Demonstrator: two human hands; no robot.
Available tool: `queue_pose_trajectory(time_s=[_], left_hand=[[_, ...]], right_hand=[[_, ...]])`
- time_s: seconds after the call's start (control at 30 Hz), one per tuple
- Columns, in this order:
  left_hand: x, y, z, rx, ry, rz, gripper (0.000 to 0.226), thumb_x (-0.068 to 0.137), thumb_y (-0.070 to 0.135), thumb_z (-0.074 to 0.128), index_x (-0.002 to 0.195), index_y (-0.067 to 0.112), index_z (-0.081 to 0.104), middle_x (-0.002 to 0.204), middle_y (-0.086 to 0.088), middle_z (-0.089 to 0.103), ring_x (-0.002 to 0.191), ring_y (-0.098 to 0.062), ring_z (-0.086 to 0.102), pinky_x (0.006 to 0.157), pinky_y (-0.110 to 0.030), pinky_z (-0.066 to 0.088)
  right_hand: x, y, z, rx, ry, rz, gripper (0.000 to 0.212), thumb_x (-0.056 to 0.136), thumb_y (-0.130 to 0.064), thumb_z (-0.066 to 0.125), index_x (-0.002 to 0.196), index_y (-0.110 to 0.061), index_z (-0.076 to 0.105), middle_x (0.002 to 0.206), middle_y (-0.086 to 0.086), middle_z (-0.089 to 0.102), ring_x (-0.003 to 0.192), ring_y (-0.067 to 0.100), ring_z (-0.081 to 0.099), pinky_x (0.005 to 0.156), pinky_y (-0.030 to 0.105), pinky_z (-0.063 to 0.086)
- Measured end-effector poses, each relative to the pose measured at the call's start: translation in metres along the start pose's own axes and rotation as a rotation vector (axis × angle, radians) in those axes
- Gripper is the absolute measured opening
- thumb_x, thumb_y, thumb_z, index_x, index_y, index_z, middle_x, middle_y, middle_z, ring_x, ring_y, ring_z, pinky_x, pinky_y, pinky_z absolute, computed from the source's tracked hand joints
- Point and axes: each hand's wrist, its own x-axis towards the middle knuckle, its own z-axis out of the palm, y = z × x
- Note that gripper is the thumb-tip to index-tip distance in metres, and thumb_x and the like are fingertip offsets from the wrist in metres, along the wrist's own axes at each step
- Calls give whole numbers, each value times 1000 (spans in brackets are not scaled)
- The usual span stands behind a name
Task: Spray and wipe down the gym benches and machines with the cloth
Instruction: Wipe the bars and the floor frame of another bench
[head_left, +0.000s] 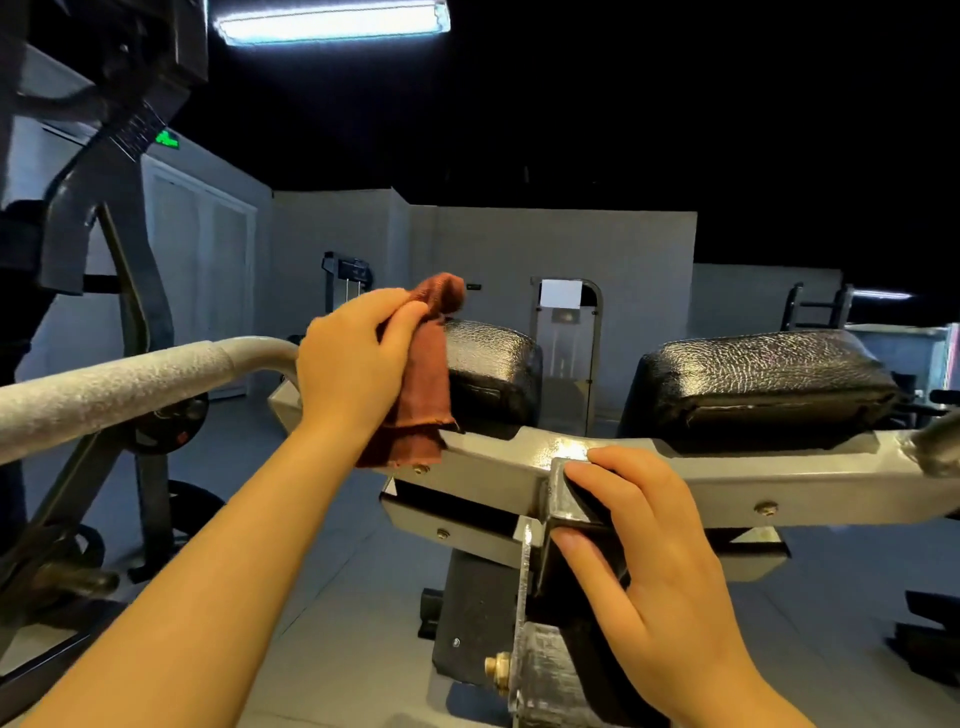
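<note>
My left hand (353, 364) grips a reddish-brown cloth (421, 384) that hangs down against the left black pad (493, 369) of a gym machine. A second black pad (763, 384) sits to the right. Both pads are mounted on a grey metal crossbar (727, 475). My right hand (639, 540) holds the dark bracket at the middle of that crossbar, fingers curled over its top and thumb beneath. No spray bottle is in sight.
A grey foam-covered handle bar (114, 387) reaches in from the left, level with my left wrist. A dark weight machine frame (104, 249) with plates stands at far left. More machines (566, 322) stand against the back wall. Grey floor lies below.
</note>
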Motion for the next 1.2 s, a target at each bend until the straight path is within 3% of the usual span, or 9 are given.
queue_pose_trajectory(time_s=[0.2,0.3,0.43,0.63,0.73,0.9,1.07,1.13,1.2], left_hand=[[-9,16,14,-22,58,-62,22,99,29,51,92,20,69,88,7,65,81,-5,52,64,-10,32],[-26,45,29,-64,-34,120,20,97,29,54,98,22,72,98,7,70,90,-4,56,76,-3,33],[-38,51,41,-38,-81,349,26,96,30,52,104,15,72,107,2,70,102,-12,61,95,-26,45],[-36,45,33,-43,-116,336,35,97,36,46,110,14,70,113,0,69,107,-13,60,97,-25,43],[-39,53,23,-25,-124,271,25,97,28,52,107,15,71,107,1,70,98,-12,59,83,-13,36],[-68,58,-28,-89,-202,40,19,96,26,58,99,17,75,92,4,73,82,-4,61,76,-27,48],[-145,95,-91,-393,-344,-319,15,95,25,61,92,30,75,80,25,70,82,9,64,70,-7,45],[-169,109,-97,-520,-388,-441,18,95,24,60,97,21,77,88,16,74,86,1,67,77,-18,52],[-191,125,-101,-649,-434,-553,19,95,21,60,102,15,77,94,6,75,92,-10,70,83,-29,55]], right_hand=[[-1,0,1,-6,7,5,40,88,-40,50,127,-29,48,131,-13,45,124,-1,38,104,3,24],[-1,2,1,-18,4,2,40,89,-38,51,127,-26,50,131,-12,46,124,1,39,104,5,25],[-1,2,1,-36,-25,21,41,89,-37,51,128,-26,49,132,-9,47,124,5,41,103,6,27],[-1,1,-2,-47,-55,20,40,91,-39,50,128,-26,48,130,-8,47,121,6,42,101,4,28],[1,4,-4,-81,-56,-3,40,90,-39,48,126,-21,49,128,-3,48,118,14,45,94,13,35],[-3,-2,-10,-110,-127,18,45,94,-40,48,132,-15,50,136,0,41,123,20,42,96,34,46],[-39,-51,-42,-60,-242,179,61,91,-69,28,134,-32,53,155,-7,24,147,15,14,118,50,20],[-66,-86,-60,17,-243,237,63,86,-78,25,122,-38,59,144,-14,39,139,9,28,114,45,28],[-90,-115,-79,92,-213,337,54,83,-78,35,106,-37,62,121,-20,52,115,2,48,95,26,43]])
